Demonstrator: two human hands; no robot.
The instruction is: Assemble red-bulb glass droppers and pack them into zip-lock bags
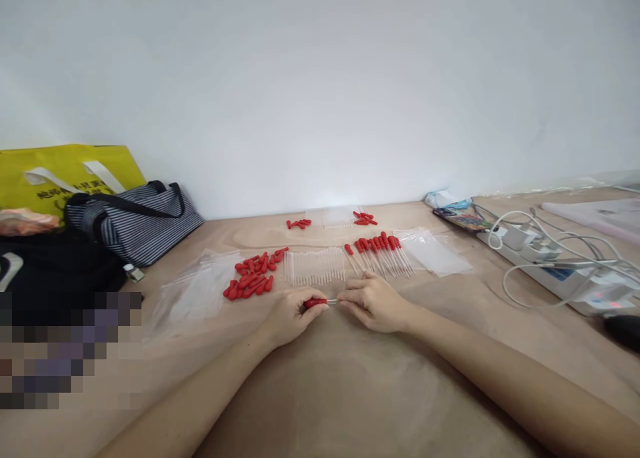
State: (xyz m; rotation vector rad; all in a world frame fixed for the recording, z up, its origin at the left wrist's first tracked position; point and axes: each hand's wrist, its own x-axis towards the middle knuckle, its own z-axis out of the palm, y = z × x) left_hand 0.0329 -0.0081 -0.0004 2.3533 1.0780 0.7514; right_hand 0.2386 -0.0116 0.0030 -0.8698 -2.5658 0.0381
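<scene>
My left hand [293, 317] pinches a red rubber bulb [315, 303]. A thin clear glass tube [333, 301] runs from the bulb's open end to my right hand [373, 303], whose fingers are closed on it. Beyond my left hand lie two piles of loose red bulbs [249, 286]. A row of clear tubes [315, 266] lies side by side in the middle. Right of it, several tubes with red bulbs on their ends [383, 245] lie in a row, just beyond my right hand.
Clear plastic bags lie at the left [197, 288] and right [437, 251]. Smaller groups of bulbs [299, 224] and tubes are near the wall. A striped bag [145, 225] and yellow bag [75, 171] stand left; a power strip [560, 281] with cables is right.
</scene>
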